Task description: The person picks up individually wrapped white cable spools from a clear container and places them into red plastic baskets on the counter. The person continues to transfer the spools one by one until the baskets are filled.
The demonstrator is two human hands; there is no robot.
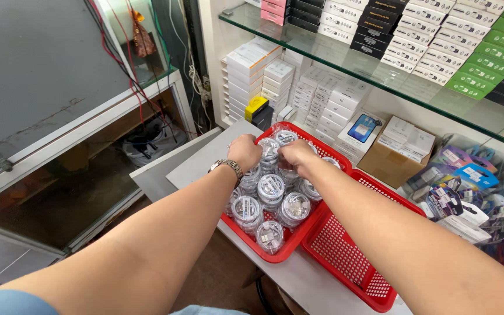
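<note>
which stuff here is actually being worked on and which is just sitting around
In hand:
left hand and right hand, both down among the bagged cable coils
red basket that holds the coils

Lying about:
empty red basket beside it
white boxes stacked behind
cardboard box
glass shelf of boxes above
hanging packets at right

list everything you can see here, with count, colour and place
red baskets: two, side by side on the grey counter; left one full, right one empty
bagged coiled cables: many, white in clear bags, in the left basket
small boxes: many, white, stacked behind the baskets
cardboard box: one, brown, right of them
glass shelf: one, carrying white, black, green and pink boxes
packaged accessories: several, mixed colours, far right
left hand: wristwatch, on the cables
right hand: on the cables
</note>
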